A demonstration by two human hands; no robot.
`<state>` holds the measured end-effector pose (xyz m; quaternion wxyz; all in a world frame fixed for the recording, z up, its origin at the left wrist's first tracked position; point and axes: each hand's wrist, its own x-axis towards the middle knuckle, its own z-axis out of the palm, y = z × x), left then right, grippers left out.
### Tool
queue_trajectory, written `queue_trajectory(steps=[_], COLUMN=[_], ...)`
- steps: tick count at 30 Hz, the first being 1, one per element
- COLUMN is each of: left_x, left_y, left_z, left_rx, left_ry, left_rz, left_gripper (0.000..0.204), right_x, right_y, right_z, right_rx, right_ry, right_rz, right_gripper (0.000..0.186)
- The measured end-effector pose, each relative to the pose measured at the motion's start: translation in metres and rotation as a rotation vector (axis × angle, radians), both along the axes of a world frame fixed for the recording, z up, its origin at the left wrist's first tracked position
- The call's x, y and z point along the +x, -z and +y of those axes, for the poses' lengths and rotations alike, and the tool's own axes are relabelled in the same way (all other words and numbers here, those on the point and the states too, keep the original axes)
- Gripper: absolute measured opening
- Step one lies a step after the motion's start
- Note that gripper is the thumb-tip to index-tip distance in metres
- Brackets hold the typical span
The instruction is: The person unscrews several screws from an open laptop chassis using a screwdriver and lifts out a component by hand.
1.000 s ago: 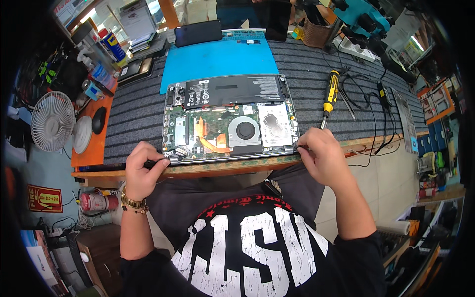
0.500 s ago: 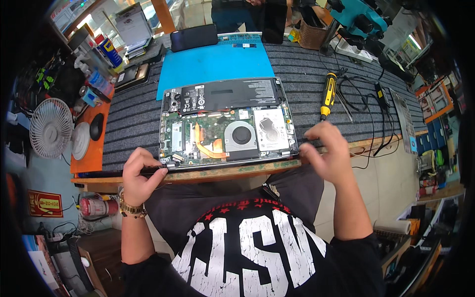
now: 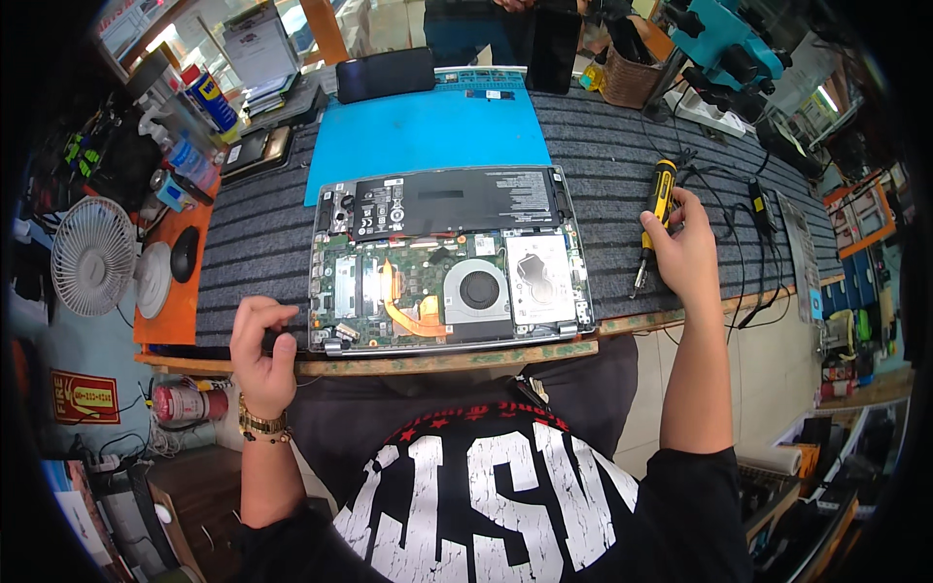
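An opened laptop base lies at the table's front edge with its insides bare. Its black battery runs along the far side; a round fan, a copper heat pipe and a silver drive show nearer to me. To the right of the laptop my right hand is closed around a yellow and black screwdriver, its tip down on the mat. Beside the laptop's near left corner, my left hand is held with loosely bent fingers, thumb apart, nothing in it.
A blue work mat lies behind the laptop, with a dark phone at its far edge. Black cables coil right of the screwdriver. A white fan and a spray can stand left; a teal microscope is at the back right.
My right hand has moved from the laptop's right corner, rightward and away from me, and taken hold of the screwdriver. My left hand has drawn off the near left corner.
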<state>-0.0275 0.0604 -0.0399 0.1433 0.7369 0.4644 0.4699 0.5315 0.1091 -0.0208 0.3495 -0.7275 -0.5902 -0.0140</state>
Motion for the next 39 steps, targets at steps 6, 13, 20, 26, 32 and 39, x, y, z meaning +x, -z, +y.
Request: queue_trajectory(steps=[6,13,20,26,32,39], left_x=[0.008,0.009,0.008,0.008,0.006,0.008], left_y=[0.009,0.009,0.009,0.008,0.011,0.007], left_z=[0.004,0.005,0.007,0.008,0.006,0.004], left_rx=[0.030,0.012,0.019,0.028,0.052,0.053], left_ry=[-0.006,-0.032,-0.016,-0.005,-0.001,-0.009], left_rz=[0.093,0.141,0.157,0.126,0.102,0.081], left_gripper=[0.065,0.082,0.076,0.067,0.061,0.052], right_x=[-0.009,-0.015,0.014,0.029,0.024,0.007], right_y=[-0.004,-0.001,0.024,0.015,0.013,-0.003], right_z=[0.014,0.021,0.026,0.012,0.008,0.010], right_rx=[-0.192,-0.276,-0.047,0.250,0.258,0.357], right_ry=[0.144,0.242,0.133,-0.212,-0.417,-0.276], right_rz=[0.104,0.016,0.339,1.148,1.432,1.310], right_gripper=[0.071,0.075,0.057,0.055,0.044,0.038])
